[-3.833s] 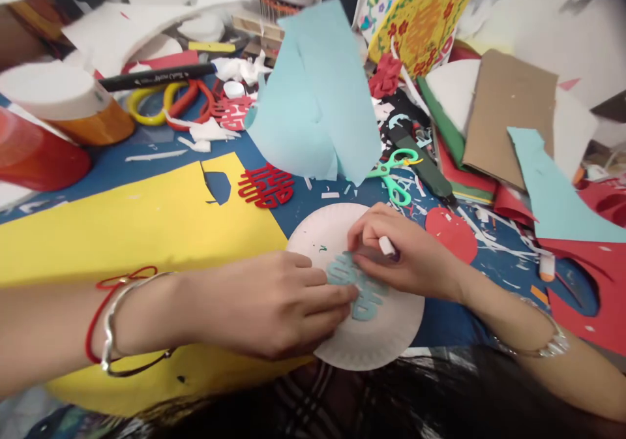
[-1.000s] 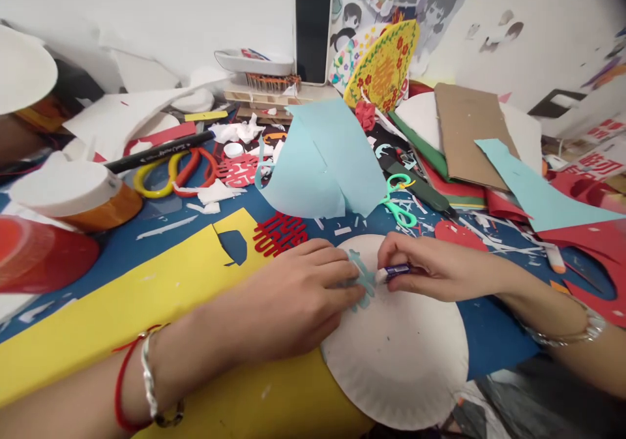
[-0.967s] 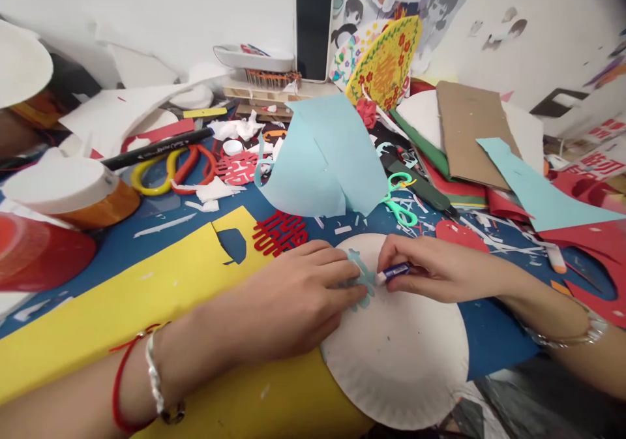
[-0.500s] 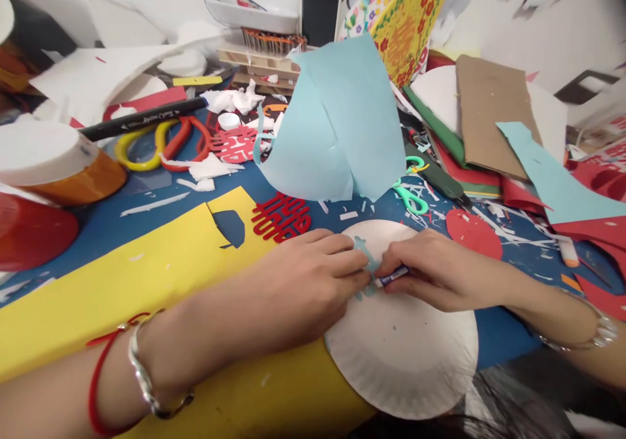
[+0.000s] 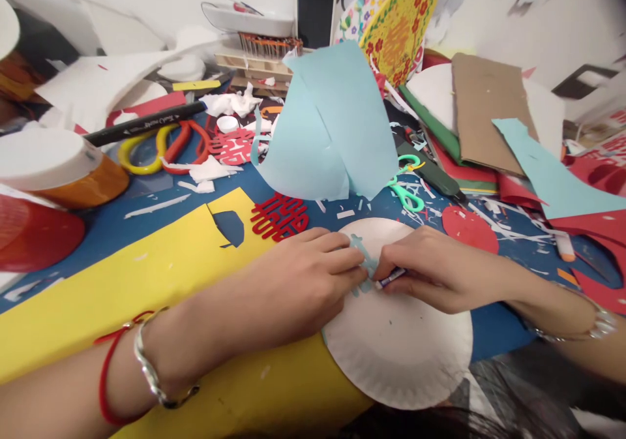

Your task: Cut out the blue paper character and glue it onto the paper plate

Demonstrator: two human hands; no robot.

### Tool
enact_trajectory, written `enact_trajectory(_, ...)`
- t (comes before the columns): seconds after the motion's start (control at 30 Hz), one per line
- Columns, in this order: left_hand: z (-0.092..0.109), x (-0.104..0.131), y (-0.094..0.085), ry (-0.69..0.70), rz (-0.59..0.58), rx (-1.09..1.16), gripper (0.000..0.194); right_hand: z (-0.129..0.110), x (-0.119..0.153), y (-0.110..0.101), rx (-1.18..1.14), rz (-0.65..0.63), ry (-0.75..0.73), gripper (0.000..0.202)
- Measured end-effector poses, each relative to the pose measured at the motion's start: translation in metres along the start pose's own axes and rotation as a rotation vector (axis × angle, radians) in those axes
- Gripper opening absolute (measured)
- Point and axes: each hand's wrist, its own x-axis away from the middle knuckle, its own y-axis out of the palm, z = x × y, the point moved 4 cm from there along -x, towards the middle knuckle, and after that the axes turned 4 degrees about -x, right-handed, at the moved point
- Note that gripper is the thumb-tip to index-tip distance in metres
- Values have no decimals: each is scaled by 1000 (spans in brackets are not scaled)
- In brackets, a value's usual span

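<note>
A white paper plate [image 5: 405, 361] with a ridged rim lies in front of me, a light blue paper cut-out [image 5: 360, 248] flat on its upper left part. My left hand [image 5: 317, 279] rests over the cut-out, its fingers extended and holding nothing; the thumb is hidden. My right hand [image 5: 425, 269] pinches a short stick with a white tip and a dark printed wrapper [image 5: 391, 278]. That tip is down at the cut-out's right edge, close to my left fingertips. Both hands partly cover the cut-out.
Yellow sheet [image 5: 147, 282] lies under my left forearm. Behind the plate are a red cut-out [image 5: 278, 217], a folded light blue sheet [image 5: 337, 126] and green-handled scissors [image 5: 408, 194]. Lidded jars [image 5: 59, 165] stand left. Cardboard [image 5: 489, 109], a red disc [image 5: 469, 229] and paper scraps lie right.
The view has shifted slightly, moving the plate a little left and up. Both hands keep nearly the same places on it, the wrapped stick still in my right fingers.
</note>
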Motion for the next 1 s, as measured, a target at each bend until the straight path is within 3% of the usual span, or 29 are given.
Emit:
enact_trajectory(0.13, 1, 0, 0, -24, 2, 3, 20, 7, 2, -10, -115, 138, 111, 9)
enact_trajectory(0.23, 2, 0, 0, -44, -15, 4, 22, 10, 1, -15, -63, 227, 113, 3)
enact_trajectory(0.47, 3, 1, 1, -61, -49, -3, 25, 5, -3, -1, 32, 47, -49, 11)
enact_trajectory(0.6, 5, 0, 2, -56, -53, -25, 26, 2, -4, 3, 142, 55, -105, 16)
enact_trajectory(1.0, 5, 2, 3, -59, -61, -48, 26, 3, -5, 4, 81, 62, -113, 13)
